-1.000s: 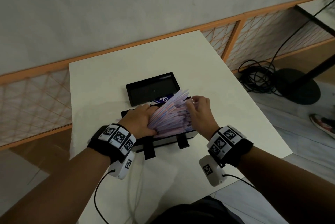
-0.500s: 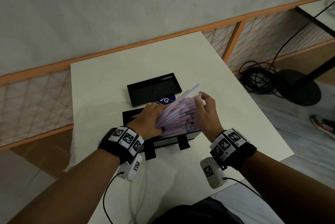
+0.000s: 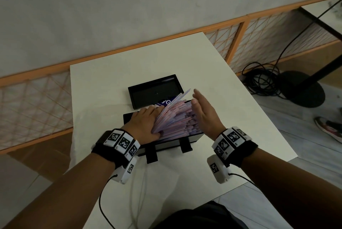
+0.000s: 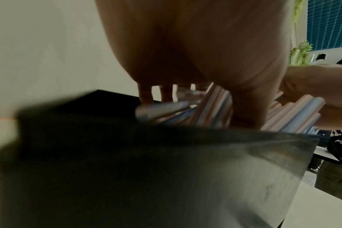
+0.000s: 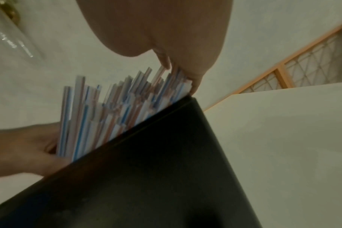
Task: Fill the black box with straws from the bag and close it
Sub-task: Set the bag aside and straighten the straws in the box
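The black box (image 3: 167,142) stands on the white table (image 3: 103,84), heaped with pink, blue and white straws (image 3: 175,119) that fan up over its rim. My left hand (image 3: 146,123) grips the left end of the bundle, thumb on the near side. My right hand (image 3: 203,114) is flat, its straight fingers against the straws' right ends. In the left wrist view the box wall (image 4: 107,162) fills the bottom, with straws (image 4: 205,111) above it. In the right wrist view my fingertips (image 5: 166,61) touch the straws (image 5: 117,108) above the box (image 5: 166,154).
The box's lid (image 3: 153,90) lies upturned just behind the box. A blue-labelled bag (image 3: 166,102) pokes out between lid and box. Coiled black cable (image 3: 262,80) and a stand base (image 3: 303,90) sit on the floor to the right. An orange-framed screen (image 3: 37,99) stands behind the table.
My right hand has let go of the straw ends and flattened against them. The fanned bundle has dropped lower into the box. My left hand keeps its hold.
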`<action>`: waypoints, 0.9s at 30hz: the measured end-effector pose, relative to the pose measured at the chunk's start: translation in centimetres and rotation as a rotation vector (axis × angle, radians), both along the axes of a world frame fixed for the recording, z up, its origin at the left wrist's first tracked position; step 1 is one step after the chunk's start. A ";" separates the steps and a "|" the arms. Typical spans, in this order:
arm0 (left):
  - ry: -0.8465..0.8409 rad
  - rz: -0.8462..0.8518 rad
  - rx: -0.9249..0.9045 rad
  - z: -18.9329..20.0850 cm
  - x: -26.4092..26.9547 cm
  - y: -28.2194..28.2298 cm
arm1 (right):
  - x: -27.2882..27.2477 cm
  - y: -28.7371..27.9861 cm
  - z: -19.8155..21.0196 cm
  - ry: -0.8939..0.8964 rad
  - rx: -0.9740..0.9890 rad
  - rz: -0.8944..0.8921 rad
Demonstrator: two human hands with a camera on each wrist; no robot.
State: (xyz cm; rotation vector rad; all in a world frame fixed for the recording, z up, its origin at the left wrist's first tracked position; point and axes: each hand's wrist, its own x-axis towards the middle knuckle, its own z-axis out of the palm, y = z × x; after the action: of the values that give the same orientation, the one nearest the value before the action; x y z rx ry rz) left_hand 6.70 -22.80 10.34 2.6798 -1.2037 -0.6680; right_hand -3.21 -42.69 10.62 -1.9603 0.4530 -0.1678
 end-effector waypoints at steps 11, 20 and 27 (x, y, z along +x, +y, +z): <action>0.157 0.073 -0.218 -0.5 -0.3 0.3 | -1.1 -0.5 0.4 -0.014 -0.048 0.066; 0.175 0.150 -0.256 -0.2 -0.4 0.0 | 2.8 3.0 5.2 0.293 -1.252 0.901; 0.074 0.113 -0.082 -1.4 0.1 2.3 | 4.3 5.5 5.5 0.525 -1.400 0.919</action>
State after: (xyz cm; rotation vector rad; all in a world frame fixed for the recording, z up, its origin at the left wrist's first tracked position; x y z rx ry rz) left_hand 6.80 -20.54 8.96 2.6087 -1.0300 -0.6793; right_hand 1.11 -37.20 16.10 -3.3631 -0.4641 0.8622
